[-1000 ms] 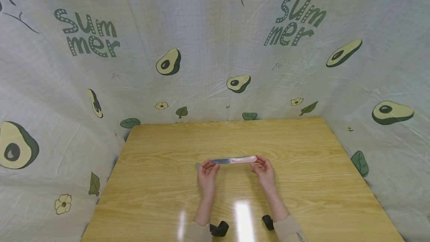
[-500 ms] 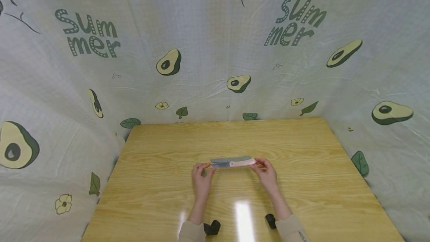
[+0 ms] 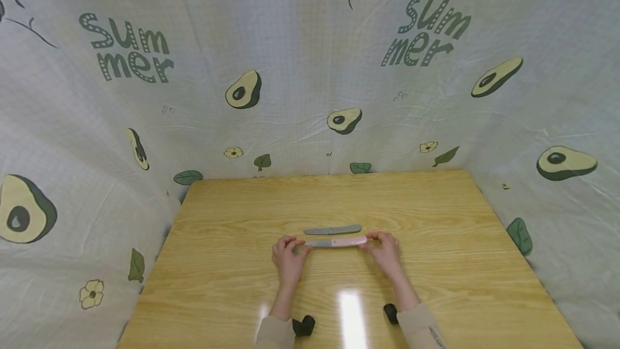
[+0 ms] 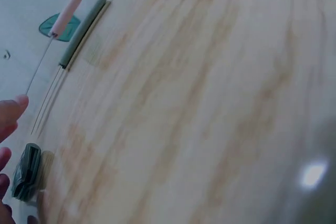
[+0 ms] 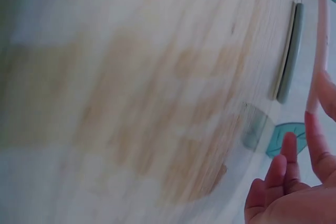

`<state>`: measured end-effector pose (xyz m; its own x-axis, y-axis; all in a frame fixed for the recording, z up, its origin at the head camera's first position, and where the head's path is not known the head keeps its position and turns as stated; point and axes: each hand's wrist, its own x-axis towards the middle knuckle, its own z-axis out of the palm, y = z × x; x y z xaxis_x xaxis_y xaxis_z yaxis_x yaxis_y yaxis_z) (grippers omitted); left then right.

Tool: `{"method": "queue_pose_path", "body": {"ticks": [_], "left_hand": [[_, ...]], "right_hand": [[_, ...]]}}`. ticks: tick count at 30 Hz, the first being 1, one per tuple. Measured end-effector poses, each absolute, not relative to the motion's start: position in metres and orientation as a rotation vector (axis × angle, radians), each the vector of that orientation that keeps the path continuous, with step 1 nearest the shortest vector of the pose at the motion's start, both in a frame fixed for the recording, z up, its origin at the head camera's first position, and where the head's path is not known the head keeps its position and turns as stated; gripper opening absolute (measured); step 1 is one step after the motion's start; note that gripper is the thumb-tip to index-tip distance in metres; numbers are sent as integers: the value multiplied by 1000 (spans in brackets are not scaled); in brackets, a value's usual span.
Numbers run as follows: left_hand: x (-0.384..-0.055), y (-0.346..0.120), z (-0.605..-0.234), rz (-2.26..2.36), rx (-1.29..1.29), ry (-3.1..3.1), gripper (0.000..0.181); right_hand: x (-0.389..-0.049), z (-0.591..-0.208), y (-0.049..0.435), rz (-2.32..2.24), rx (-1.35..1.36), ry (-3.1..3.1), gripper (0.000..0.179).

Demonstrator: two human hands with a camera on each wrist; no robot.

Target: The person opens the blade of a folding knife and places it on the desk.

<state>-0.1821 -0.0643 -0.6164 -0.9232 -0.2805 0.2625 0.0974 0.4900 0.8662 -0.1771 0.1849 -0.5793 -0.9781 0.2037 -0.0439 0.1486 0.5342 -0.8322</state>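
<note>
A table knife with a pink handle is stretched level between the two hands. My left hand pinches the tip of its blade, and my right hand pinches the end of the handle. Just behind it on the table lies a second knife with a grey-green handle, roughly parallel. In the left wrist view the pink handle shows above the table, higher than the green one. A small dark green object stands below the left fingers; in the head view that hand mostly hides it.
The wooden table is enclosed at the back and sides by a pale cloth printed with avocados and leaves. Black wrist-worn pieces sit by both cuffs. Light glares off the table's front.
Both hands have brought the pink knife toward the person and lower, uncovering the green knife behind it. The left hand has moved a little to the left.
</note>
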Motion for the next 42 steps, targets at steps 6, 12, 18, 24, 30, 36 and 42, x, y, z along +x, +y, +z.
{"method": "queue_pose_path", "body": {"ticks": [6, 12, 18, 24, 30, 36, 42], "left_hand": [[-183, -63, -620, -1312, 160, -2428, 19], [-182, -63, -618, -1236, 136, -2478, 18], [-179, -63, -618, -1176, 111, -2523, 20], [-177, -63, -615, -1194, 128, -2528, 23], [-177, -64, -617, -1212, 155, -2532, 24], [-177, -64, -617, -1243, 168, -2518, 24], [-178, -65, -615, -1295, 197, -2469, 22]], "right_hand": [[-175, -578, 183, 1365, -322, -2784, 30], [-176, -579, 181, 1320, -297, -2832, 20], [-178, -581, 181, 1272, -315, -2891, 20], [-179, -582, 182, 1288, -334, -2896, 28], [-178, -580, 182, 1311, -332, -2899, 28], [-177, -579, 182, 1313, -322, -2894, 26], [-177, -580, 182, 1321, -319, -2892, 28]]}}
